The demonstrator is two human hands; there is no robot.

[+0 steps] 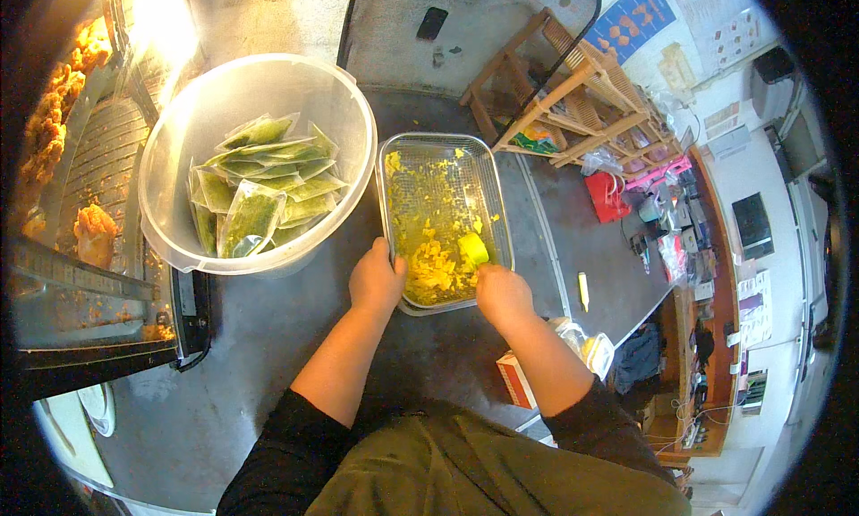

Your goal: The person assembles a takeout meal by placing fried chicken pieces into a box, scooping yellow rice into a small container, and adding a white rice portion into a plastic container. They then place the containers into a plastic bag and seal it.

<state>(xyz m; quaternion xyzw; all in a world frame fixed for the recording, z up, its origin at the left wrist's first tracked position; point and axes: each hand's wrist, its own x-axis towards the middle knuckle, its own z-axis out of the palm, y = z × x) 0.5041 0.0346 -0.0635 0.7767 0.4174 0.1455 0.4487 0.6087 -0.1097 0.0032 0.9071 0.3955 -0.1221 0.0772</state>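
Observation:
A rectangular metal tray [508, 207] stands before me on the dark counter, with a wire-mesh look to its inner walls. Chopped yellow food pieces [433, 268] are heaped at its near end, and scattered bits cling farther up. My left hand [377, 278] grips the tray's near left rim, thumb on top. In my right hand [504, 293] is a lime-green scoop [474, 248], its round cup just above the yellow pieces; the handle is hidden by my fingers. Left of the tray sits a large translucent plastic tub [315, 66] holding many clear sachets of green filling [268, 174].
A lit glass display case [87, 295] with fried food [96, 234] stands at the left. Wooden racks [577, 107] rise at the back right. On the counter [268, 335] lie a yellow marker [583, 292], and a red-and-white box [515, 380] partly behind my right forearm.

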